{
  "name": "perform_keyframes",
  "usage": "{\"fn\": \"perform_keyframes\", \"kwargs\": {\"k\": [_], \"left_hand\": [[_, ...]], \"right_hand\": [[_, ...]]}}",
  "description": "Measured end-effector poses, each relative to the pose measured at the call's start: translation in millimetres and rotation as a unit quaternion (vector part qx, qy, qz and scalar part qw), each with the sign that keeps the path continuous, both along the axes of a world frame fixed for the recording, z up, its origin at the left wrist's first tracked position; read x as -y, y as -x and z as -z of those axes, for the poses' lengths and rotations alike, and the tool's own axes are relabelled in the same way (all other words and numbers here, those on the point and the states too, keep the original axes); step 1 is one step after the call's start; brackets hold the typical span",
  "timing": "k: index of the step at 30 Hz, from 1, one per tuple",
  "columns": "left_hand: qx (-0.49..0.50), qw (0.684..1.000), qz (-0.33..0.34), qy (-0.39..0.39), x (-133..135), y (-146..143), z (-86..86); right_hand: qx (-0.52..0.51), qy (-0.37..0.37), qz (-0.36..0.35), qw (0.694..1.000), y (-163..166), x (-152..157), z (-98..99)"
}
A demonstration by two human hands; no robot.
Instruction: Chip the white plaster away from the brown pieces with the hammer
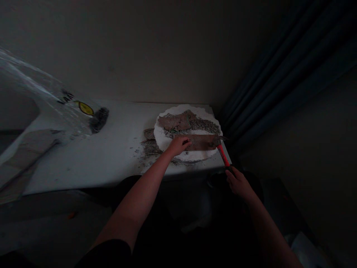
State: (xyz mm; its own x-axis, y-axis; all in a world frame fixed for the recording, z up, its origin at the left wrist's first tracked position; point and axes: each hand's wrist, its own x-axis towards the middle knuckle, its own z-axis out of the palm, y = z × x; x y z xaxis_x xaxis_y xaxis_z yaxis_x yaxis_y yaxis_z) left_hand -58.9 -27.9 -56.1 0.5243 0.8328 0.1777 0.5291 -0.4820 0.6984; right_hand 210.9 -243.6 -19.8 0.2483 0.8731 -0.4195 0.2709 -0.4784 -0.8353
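Apparently mid-hammering, the right hand (239, 183) grips a hammer (223, 155). Left hand (179, 145) touches brown strip (202, 142) (grasp unclear); aim likely matters next.

The white, round, scalloped mat (195, 156) looks matt; on it lie a rough, mesh-textured brown strip (202, 143) and stony grey crumbs (208, 126). By the mat's right edge — a smooth red hammer handle (223, 155). Left of the mat — a glossy, clear plastic bag (67, 106); right, a blue-grey cloth curtain (279, 78).
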Motion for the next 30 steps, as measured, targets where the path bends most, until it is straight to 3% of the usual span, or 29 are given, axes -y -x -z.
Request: {"fn": "perform_keyframes", "kwargs": {"k": [6,12,19,24,30], "left_hand": [[-0.011,1.000,0.003,-0.013,2.6,-0.5,1.8],[-0.030,0.999,0.004,-0.041,6.4,-2.2,3.9],[-0.045,0.998,0.002,-0.043,4.3,-2.7,6.5],[-0.054,0.998,0.002,-0.041,3.4,-3.2,7.4],[-0.043,0.998,0.001,-0.054,3.9,-2.8,10.5]], "right_hand": [[0.001,0.005,-0.010,1.000,-3.2,0.7,3.5],[0.058,-0.040,-0.038,0.997,-3.4,0.2,5.9],[0.080,-0.102,-0.058,0.990,23.7,2.3,-24.5],[0.070,-0.101,-0.110,0.986,44.7,-0.1,-46.9],[0.077,-0.111,-0.129,0.982,54.4,-2.2,-54.6]]}}
